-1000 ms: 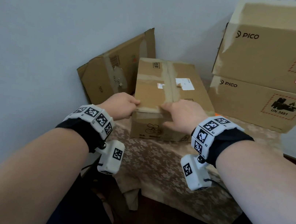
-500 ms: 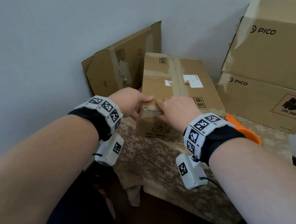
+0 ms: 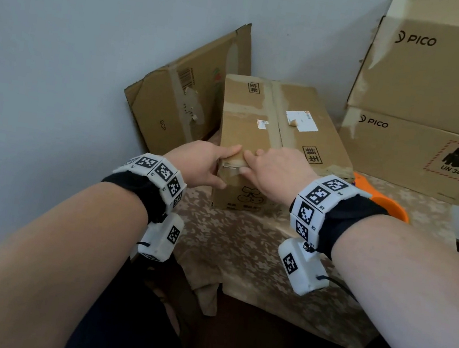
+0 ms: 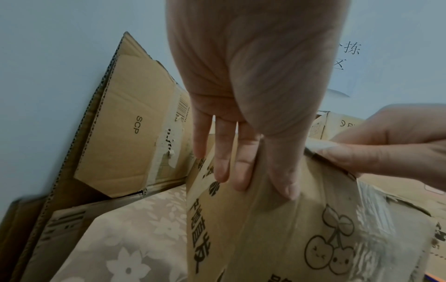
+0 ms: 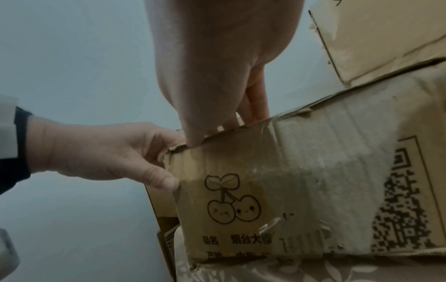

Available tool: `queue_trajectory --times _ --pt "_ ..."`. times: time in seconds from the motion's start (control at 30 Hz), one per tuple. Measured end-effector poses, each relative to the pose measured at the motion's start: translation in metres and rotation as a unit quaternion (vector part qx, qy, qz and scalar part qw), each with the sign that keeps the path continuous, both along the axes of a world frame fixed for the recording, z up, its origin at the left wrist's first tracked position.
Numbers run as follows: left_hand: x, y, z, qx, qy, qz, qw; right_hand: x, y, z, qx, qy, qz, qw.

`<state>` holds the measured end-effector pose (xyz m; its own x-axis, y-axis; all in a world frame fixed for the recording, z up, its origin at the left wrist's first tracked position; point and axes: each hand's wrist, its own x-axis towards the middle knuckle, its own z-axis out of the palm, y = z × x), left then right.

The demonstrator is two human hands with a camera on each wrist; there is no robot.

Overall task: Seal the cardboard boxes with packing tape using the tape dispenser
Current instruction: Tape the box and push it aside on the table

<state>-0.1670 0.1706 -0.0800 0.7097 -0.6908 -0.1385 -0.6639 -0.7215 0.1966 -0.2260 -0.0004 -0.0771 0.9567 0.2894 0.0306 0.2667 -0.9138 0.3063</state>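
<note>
Here both hands work at the near top edge of the cherry-printed cardboard box (image 3: pixel 269 138), which sits on the floral-cloth surface (image 3: pixel 230 242) between a flattened carton (image 3: pixel 173 105) leaning on the wall and two stacked PICO boxes (image 3: pixel 427 114). The left hand (image 3: pixel 200 163) has its fingers laid straight down the box's left side and its thumb on the front face, its grip open and pressing rather than clasping. The right hand (image 3: pixel 279 172) lies over the top edge, fingers on the lid and thumb at the rim, also pressing with nothing enclosed. Judging by the glossy strip folded over that edge, the step in hand is smoothing the tape end (image 3: pixel 234 164) down so it bonds. The orange tape dispenser (image 3: pixel 382 201) lies just behind the right wrist, partly hidden. Next would probably be fetching it with the right hand for another box, while the left steadies the cardboard.
</note>
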Motion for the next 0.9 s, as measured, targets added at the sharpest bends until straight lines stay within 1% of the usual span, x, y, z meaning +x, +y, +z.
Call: queue_trajectory --times 0.17,0.27,0.4,0.6,0.8,0.9 --pt "0.0 -0.001 -0.001 0.007 -0.03 0.003 1.0 -0.002 0.0 0.001 0.001 0.001 -0.004 1.0" --pt "-0.002 -0.003 -0.003 0.043 -0.055 -0.003 0.998 -0.003 0.0 0.001 0.008 0.005 -0.01 1.0" --pt "-0.013 -0.006 -0.004 0.079 -0.116 -0.003 0.99 -0.003 0.001 0.0 0.014 0.003 -0.014 1.0" --pt "-0.022 -0.01 0.002 0.158 -0.229 0.004 0.961 -0.003 0.001 0.0 0.023 0.007 -0.027 0.999" --pt "-0.019 -0.011 0.001 0.167 -0.32 -0.041 0.932 -0.005 0.0 0.003 0.025 0.006 -0.029 0.999" --pt "-0.02 -0.007 -0.005 0.147 -0.333 -0.056 0.93 -0.006 0.0 0.002 0.026 0.001 -0.029 0.999"
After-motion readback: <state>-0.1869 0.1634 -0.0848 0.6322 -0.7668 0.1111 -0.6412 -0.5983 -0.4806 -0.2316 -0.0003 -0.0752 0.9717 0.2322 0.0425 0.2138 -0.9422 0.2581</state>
